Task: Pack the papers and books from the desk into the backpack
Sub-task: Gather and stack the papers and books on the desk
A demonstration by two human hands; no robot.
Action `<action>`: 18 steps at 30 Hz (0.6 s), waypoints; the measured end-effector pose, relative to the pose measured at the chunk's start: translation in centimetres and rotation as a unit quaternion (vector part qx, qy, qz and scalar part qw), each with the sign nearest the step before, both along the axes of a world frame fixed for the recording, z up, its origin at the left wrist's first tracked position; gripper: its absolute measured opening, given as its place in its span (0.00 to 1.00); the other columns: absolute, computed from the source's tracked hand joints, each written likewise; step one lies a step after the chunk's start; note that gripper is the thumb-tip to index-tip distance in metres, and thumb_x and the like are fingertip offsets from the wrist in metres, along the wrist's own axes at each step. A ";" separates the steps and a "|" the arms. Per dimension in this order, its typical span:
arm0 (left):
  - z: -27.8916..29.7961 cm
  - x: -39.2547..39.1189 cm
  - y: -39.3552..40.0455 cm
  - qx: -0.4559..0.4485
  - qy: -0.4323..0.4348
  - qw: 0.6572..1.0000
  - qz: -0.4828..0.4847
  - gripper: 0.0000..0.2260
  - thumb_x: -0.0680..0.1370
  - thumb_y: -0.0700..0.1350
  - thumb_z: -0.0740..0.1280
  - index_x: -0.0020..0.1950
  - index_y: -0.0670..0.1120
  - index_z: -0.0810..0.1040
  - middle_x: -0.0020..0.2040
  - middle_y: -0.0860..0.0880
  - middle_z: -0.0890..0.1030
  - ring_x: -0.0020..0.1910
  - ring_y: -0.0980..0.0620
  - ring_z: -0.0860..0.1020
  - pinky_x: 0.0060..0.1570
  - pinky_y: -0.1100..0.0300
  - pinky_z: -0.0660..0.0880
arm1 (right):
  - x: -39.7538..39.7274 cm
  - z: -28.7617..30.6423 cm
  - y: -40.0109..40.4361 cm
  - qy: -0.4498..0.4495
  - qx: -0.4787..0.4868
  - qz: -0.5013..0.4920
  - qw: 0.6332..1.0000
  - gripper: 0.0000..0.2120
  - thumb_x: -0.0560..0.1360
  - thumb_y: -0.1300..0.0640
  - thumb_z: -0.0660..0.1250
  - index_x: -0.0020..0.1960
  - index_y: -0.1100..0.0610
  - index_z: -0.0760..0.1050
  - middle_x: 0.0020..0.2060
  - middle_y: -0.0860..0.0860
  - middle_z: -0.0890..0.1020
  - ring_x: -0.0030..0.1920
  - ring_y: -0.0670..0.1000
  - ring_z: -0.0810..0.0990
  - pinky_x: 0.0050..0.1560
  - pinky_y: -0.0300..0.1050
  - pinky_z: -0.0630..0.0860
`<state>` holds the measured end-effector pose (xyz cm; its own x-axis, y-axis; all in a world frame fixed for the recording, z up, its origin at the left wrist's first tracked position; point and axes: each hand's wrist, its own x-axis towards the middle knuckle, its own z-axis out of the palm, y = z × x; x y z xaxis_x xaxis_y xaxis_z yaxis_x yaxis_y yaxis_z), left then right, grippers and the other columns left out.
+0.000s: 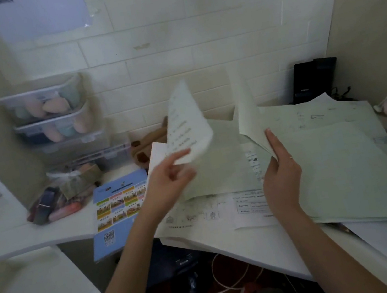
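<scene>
Sorting loose sheets before packing. The left hand point(166, 175) pinches the lower edge of a printed sheet point(188, 124) between thumb and fingers, its grip clamped on the paper, and holds it raised and curled above the surface point(264, 243), probably so that its text can be read or so that it can be separated from the pile. The right hand point(280, 171) lies with fingers nearly straight along the edge of a lifted green sheet point(248, 115); its thumb is hidden, so whether the grip is clamped on the paper or merely propping it cannot be told. The remaining papers point(340, 162) lie spread in overlapping layers across the surface, some overhanging its front edge, with printed worksheets point(212, 212) beneath the green ones. A blue book point(116, 208) lies flat to the left, partly over the gap between the surface and a side shelf point(20, 237). Stacked clear bins point(51, 112) stand against the wall. The backpack is not clearly in view, so nothing appears packed yet; gathering the sheets into one squared stack would likely come first.
</scene>
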<state>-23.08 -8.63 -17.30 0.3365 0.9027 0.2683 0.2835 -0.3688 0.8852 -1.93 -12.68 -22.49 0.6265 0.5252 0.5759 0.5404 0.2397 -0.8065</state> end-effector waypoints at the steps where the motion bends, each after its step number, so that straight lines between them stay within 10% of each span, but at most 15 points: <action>1: -0.4 0.5 0.0 -0.038 0.005 0.998 -0.044 0.14 0.77 0.47 0.67 0.62 0.55 0.76 0.51 0.49 0.84 0.51 0.61 0.80 0.53 0.63 0.76 | 0.0 0.0 0.0 0.002 -0.002 -0.002 1.000 0.33 0.75 0.76 0.54 0.71 0.47 0.67 0.68 0.55 0.72 0.70 0.52 0.69 0.71 0.48 0.65; 5: -1.2 1.3 1.6 -0.153 -0.202 0.966 0.059 0.16 0.81 0.54 0.56 0.56 0.49 0.80 0.57 0.49 0.82 0.60 0.52 0.77 0.64 0.55 0.67 | 0.0 0.0 -0.2 0.003 -0.002 0.020 1.000 0.33 0.75 0.76 0.54 0.71 0.46 0.66 0.70 0.53 0.70 0.72 0.50 0.66 0.73 0.47 0.61; 9: -2.6 1.3 3.7 -0.083 0.040 0.983 0.160 0.27 0.77 0.49 0.67 0.74 0.52 0.62 0.70 0.49 0.68 0.65 0.51 0.70 0.62 0.52 0.70 | -0.1 -0.3 -0.2 -0.052 -0.023 0.048 0.997 0.38 0.72 0.77 0.54 0.72 0.43 0.63 0.72 0.52 0.66 0.73 0.45 0.60 0.73 0.35 0.54; 11: -3.3 1.9 4.6 -0.118 0.015 0.985 0.128 0.33 0.74 0.46 0.71 0.75 0.49 0.58 0.69 0.48 0.69 0.62 0.50 0.73 0.59 0.54 0.73 | -0.2 -0.2 -0.4 -0.074 -0.058 0.073 0.993 0.38 0.72 0.77 0.54 0.72 0.43 0.63 0.73 0.51 0.64 0.73 0.43 0.58 0.72 0.29 0.49; 18: -4.7 3.8 5.9 -0.149 -0.039 0.982 0.107 0.19 0.76 0.43 0.67 0.66 0.46 0.70 0.58 0.46 0.79 0.48 0.53 0.78 0.45 0.61 0.75 | -0.7 -0.5 0.3 -0.253 -0.224 0.155 0.928 0.35 0.73 0.69 0.57 0.72 0.39 0.61 0.75 0.47 0.60 0.76 0.47 0.51 0.74 0.55 0.40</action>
<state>-19.24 -2.68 -21.98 0.1185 0.9930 -0.0006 0.2542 -0.0298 0.9667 -2.59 -12.41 -23.00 0.1136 0.8931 0.4353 0.8389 0.1485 -0.5237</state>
